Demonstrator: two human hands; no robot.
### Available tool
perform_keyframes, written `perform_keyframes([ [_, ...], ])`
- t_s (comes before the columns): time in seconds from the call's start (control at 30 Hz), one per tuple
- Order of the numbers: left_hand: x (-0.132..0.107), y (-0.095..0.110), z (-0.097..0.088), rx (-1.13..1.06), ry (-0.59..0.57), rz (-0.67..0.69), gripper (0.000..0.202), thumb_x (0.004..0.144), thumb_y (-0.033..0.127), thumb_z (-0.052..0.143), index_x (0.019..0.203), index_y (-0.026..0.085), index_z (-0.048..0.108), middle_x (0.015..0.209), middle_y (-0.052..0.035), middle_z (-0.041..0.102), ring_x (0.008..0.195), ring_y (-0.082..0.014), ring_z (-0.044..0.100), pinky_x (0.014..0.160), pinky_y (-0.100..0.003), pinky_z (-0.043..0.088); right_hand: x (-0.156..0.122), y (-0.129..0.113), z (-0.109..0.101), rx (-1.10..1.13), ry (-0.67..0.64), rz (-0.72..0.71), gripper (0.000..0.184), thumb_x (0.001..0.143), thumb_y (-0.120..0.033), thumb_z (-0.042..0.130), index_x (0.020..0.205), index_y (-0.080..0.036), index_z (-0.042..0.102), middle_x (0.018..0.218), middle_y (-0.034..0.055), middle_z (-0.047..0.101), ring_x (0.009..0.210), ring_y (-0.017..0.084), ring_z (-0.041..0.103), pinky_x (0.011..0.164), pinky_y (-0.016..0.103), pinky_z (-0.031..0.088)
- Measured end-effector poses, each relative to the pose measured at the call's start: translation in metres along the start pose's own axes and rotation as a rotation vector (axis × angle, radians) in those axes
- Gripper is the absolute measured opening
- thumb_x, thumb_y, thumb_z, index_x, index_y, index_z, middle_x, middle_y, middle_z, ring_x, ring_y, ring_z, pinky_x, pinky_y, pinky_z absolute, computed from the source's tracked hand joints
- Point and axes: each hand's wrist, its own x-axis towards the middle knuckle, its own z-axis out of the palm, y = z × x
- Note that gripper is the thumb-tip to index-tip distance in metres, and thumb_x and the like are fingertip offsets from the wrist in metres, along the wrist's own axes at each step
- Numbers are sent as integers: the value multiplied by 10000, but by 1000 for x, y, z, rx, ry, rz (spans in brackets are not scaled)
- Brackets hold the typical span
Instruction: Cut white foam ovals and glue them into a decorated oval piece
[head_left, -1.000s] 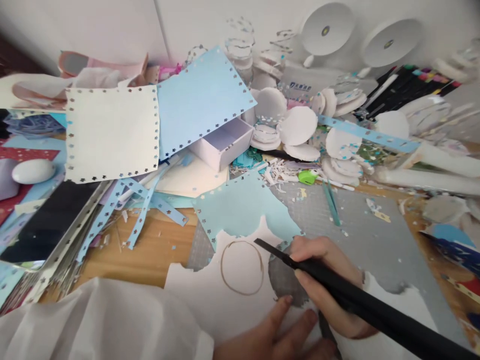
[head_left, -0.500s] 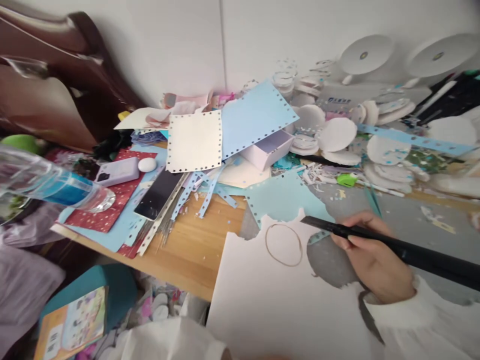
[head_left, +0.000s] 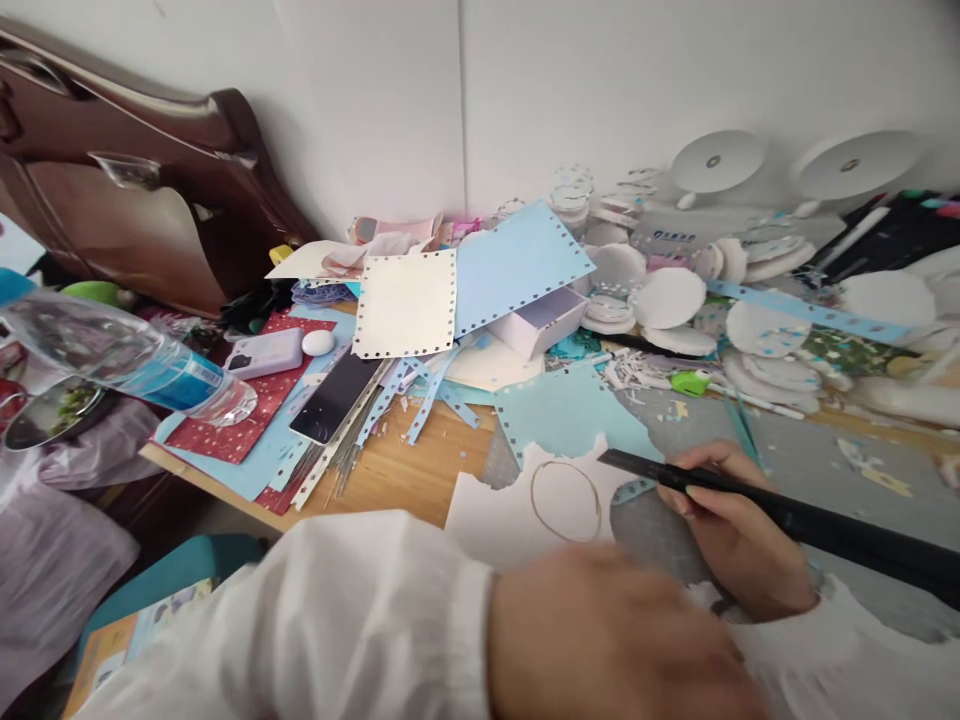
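Note:
My right hand point(head_left: 742, 540) is closed around a long black tapered tool point(head_left: 817, 520), whose exact kind I cannot make out. Its narrow tip points left, over the top edge of a white paper sheet point(head_left: 480, 515) with scalloped cutouts. A brown oval outline point(head_left: 534, 497) is marked on that sheet. My left hand point(head_left: 615, 630) reaches across the lower part of the sheet, hiding much of it. Motion smears its fingers, so I cannot tell whether they hold anything. Behind the white sheet lies a pale teal sheet point(head_left: 574, 415) with punched edges.
To the left are a water bottle point(head_left: 187, 385), a phone point(head_left: 334, 400) and paper strips point(head_left: 431, 400). Punched blue point(head_left: 525, 265) and cream point(head_left: 405, 305) sheets rest near an open box point(head_left: 536, 325). White discs point(head_left: 670, 297) and a green clip-like item point(head_left: 691, 382) lie behind.
My left hand and its white sleeve have come in from the lower left across the paper. My right hand keeps the black tool in nearly the same spot. The view has tilted slightly.

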Motion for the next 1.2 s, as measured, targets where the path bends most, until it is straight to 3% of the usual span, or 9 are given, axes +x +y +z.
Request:
perform_keyframes([
  [0.03,-16,-12,-6,-28,162,-60,280,953,276,331,1109,268,564,922,-29,649,796,-133,590,732,-247,488,0,0,-1,0,1,5,98,736,-228,598,834,-232,590,558,-27,489,552,138,422,532,280,288],
  [0.1,-56,-38,-11,23,447,-446,226,912,140,378,998,191,581,883,-48,633,802,-149,575,738,-277,481,0,1,-1,-8,1,18,94,734,-236,605,825,-230,585,579,-23,497,561,137,431,530,277,291],
  [0.17,-100,-61,-10,185,402,-710,197,883,144,432,1005,185,581,954,-72,620,890,-211,558,815,-371,473,-1,1,-1,-9,-6,21,95,733,-249,609,822,-233,584,589,-21,504,562,139,437,530,280,298],
  [0.27,-154,-83,-1,340,278,-834,211,874,163,446,1027,175,591,1039,-100,605,934,-265,542,838,-446,466,-2,1,-1,-5,-5,28,102,728,-259,617,825,-238,591,618,-15,525,567,141,443,531,286,301],
  [0.4,-185,-94,4,335,253,-825,247,880,138,413,1033,164,604,1049,-107,609,929,-243,568,841,-412,491,-3,0,0,2,24,17,94,726,-250,609,819,-240,597,595,-18,513,556,143,436,527,294,283],
  [0.67,-196,-103,-5,313,247,-722,302,879,85,349,992,191,608,1046,-96,622,924,-217,598,822,-366,523,-1,1,0,9,47,-11,74,728,-235,608,801,-226,599,556,-10,489,533,142,433,514,308,275],
  [1.0,-216,-123,-8,373,162,-719,308,887,142,326,1013,191,603,1064,-103,633,929,-248,608,829,-411,520,-2,2,-2,9,39,1,67,735,-249,611,799,-231,606,571,-6,505,542,149,432,524,309,262],
  [1.2,-227,-129,-9,357,200,-705,266,903,178,359,1020,211,595,1052,-95,645,933,-249,618,818,-405,525,0,2,-1,12,29,5,63,742,-243,612,802,-224,607,565,-4,505,538,144,432,512,303,252],
])
